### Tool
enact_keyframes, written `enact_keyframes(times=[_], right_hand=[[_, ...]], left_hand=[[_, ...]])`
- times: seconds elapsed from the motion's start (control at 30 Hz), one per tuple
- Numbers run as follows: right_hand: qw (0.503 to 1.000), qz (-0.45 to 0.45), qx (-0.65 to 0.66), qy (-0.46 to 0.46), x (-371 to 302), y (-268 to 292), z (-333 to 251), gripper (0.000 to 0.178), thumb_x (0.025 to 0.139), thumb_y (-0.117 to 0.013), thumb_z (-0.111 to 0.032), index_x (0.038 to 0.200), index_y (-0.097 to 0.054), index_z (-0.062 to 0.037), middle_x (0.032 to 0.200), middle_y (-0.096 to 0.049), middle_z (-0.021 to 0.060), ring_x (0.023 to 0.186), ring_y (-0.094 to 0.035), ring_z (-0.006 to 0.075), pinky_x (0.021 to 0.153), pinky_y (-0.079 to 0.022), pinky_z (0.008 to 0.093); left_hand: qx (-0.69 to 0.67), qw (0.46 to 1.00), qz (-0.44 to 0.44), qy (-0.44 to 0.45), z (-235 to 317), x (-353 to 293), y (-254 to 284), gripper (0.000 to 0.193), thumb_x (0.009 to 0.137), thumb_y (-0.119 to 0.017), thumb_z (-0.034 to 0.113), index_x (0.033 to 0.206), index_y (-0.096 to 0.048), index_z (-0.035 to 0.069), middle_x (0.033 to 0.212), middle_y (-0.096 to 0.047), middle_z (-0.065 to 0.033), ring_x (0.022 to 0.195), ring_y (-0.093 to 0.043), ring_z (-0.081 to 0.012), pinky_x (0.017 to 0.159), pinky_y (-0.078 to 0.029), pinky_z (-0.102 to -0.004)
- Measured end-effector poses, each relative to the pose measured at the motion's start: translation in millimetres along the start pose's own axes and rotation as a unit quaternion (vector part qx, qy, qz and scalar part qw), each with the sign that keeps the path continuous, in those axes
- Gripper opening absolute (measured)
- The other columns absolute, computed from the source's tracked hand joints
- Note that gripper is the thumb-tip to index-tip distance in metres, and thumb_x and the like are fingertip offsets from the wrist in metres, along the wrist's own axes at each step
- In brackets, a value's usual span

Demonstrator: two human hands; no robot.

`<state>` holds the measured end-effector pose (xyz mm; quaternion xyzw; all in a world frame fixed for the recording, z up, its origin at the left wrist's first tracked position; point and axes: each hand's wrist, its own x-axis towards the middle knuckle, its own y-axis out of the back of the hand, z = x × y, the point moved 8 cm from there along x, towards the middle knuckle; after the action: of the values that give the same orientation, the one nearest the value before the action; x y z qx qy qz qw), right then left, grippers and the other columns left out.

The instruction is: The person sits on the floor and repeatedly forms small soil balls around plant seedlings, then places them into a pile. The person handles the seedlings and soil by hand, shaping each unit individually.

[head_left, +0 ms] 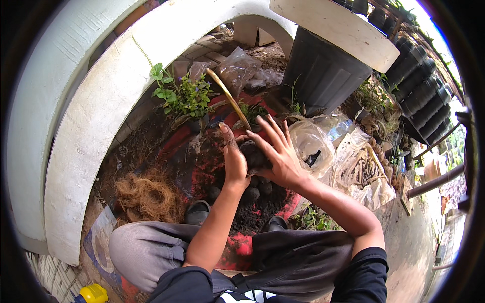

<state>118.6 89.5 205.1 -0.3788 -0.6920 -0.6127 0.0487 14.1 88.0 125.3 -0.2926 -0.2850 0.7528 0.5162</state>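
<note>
A dark, rounded ball of soil (254, 155) sits between my two hands, partly hidden by them. My left hand (235, 160) presses on its left side with the fingers pointing up. From the right, my right hand (281, 157) curves over the ball, its fingers stretched and spread. Both hands look smeared with dirt. Below them, several dark soil balls (264, 189) rest beside loose black soil (250, 216) on a red, dirt-covered sheet (237, 246). A light brown stick (226, 92) slants down behind my fingertips; its lower end is hidden.
Brown coconut fibre (146, 198) lies to the left. Beyond my hands grow leafy plants with small purple flowers (188, 96). Clear plastic bags (310, 144) lie to the right, near a large black pot (323, 68). A white curved structure (96, 106) bounds the left and back.
</note>
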Motion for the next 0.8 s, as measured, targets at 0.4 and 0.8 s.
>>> enact_keyframes(times=[0.4,0.8], right_hand=[[0.997,0.062,0.034,0.015,-6.2,4.4,10.2,0.064,0.078,-0.076,-0.042,0.134,-0.058,-0.0185,0.126,-0.066,-0.0010,0.135,-0.047,0.0279,0.118,-0.015,0.0627],[0.991,0.057,-0.046,0.115,-3.0,15.5,-9.3,0.063,0.062,-0.080,-0.032,0.123,-0.066,-0.0183,0.142,-0.057,-0.0011,0.140,-0.044,0.0285,0.118,-0.007,0.0702]], left_hand=[[-0.074,0.975,-0.095,0.185,-26.7,-7.7,-11.5,0.075,0.093,-0.043,0.073,0.127,-0.056,0.008,0.117,-0.065,-0.0098,0.107,-0.065,-0.0220,0.087,-0.058,-0.0386],[-0.188,0.957,-0.124,0.181,-27.7,-10.1,-20.3,0.048,0.099,-0.052,0.055,0.119,-0.063,0.014,0.107,-0.070,-0.0067,0.093,-0.070,-0.0199,0.079,-0.061,-0.0370]])
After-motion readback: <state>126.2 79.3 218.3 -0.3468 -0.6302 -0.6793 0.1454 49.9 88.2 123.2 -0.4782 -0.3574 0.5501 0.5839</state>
